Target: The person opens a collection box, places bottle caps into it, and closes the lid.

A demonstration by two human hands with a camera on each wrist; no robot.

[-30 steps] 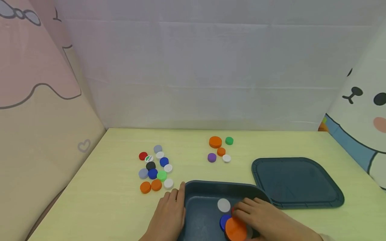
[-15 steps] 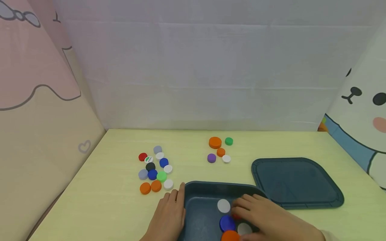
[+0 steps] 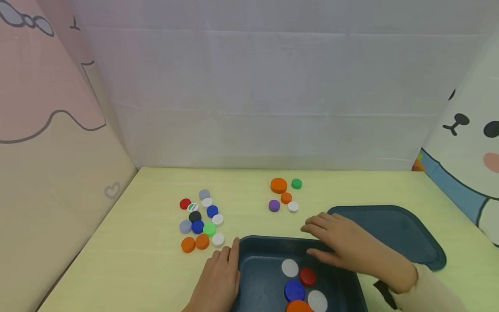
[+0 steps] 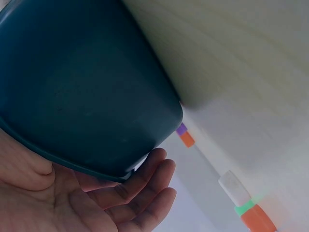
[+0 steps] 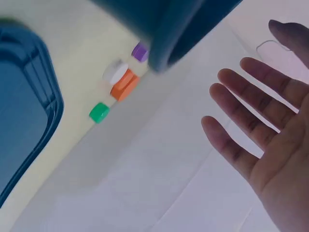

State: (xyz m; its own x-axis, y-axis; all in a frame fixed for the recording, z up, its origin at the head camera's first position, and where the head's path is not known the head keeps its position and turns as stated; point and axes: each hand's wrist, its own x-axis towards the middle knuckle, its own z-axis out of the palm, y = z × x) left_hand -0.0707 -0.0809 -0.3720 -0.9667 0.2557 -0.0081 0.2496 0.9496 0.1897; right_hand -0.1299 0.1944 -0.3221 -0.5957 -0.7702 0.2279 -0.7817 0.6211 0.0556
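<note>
My left hand (image 3: 218,276) rests along the left rim of a dark blue-grey plastic bin (image 3: 249,240), fingers fairly straight. In the left wrist view, the palm and fingers lie at the bin's rim and corner; the thumb is hidden. Over the bin's back right corner hovers my right hand (image 3: 343,242), fingers spread and holding nothing. Inside the bin lie a white bottle cap (image 3: 290,268), a red cap (image 3: 308,277), a blue cap (image 3: 294,290), another white cap (image 3: 317,300) and a large orange cap (image 3: 299,306), cut off by the frame's bottom edge.
Several mixed-colour caps, among them a black cap (image 3: 195,216), lie left of the bin. Behind it sits a smaller group with a purple cap (image 3: 274,205) and a green cap (image 3: 296,183). A flat dark lid (image 3: 405,234) lies at the right, partly behind my right arm.
My right hand has risen out of the bin toward its back right corner, leaving the caps inside spread out. The large orange cap has shifted toward the near side. My left hand stays put.
</note>
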